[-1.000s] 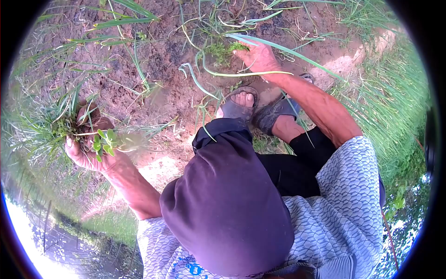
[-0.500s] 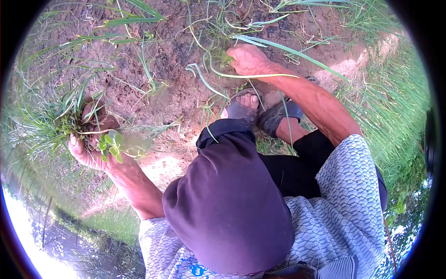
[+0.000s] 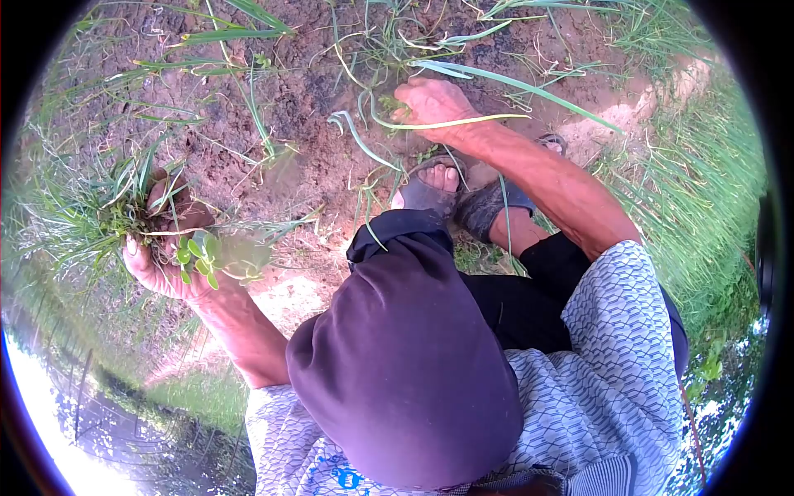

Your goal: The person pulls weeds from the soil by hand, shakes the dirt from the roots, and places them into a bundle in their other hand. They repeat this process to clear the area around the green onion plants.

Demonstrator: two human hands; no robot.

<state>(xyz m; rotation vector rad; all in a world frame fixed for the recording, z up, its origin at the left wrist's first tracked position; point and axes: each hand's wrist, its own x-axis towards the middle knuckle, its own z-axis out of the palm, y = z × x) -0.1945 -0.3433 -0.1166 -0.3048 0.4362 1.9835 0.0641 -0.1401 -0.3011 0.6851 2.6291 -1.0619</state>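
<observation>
My left hand [image 3: 169, 264] is closed round a thick bunch of pulled grass and weeds [image 3: 124, 207], with dark soil at its roots and a sprig of round green leaves [image 3: 200, 258] by the wrist. Up at the soil, my right hand [image 3: 434, 106] has its fingers pressed together on a small green weed [image 3: 390, 105], among thin onion-like plants. A long yellow-green leaf [image 3: 463, 123] lies across the right wrist, and a broader blue-green leaf [image 3: 521, 83] stretches past the hand to the right. The right fingertips are partly hidden.
Damp brown soil [image 3: 306, 124] carries scattered thin green plants [image 3: 258, 116]. My sandalled feet [image 3: 434, 188] are just below the right forearm. Dense grass [image 3: 703, 215] borders the right side. A dark purple head covering [image 3: 405, 355] fills the lower middle.
My right hand has shifted slightly to the left, still closed at the small weed. My left hand and its bunch have barely moved.
</observation>
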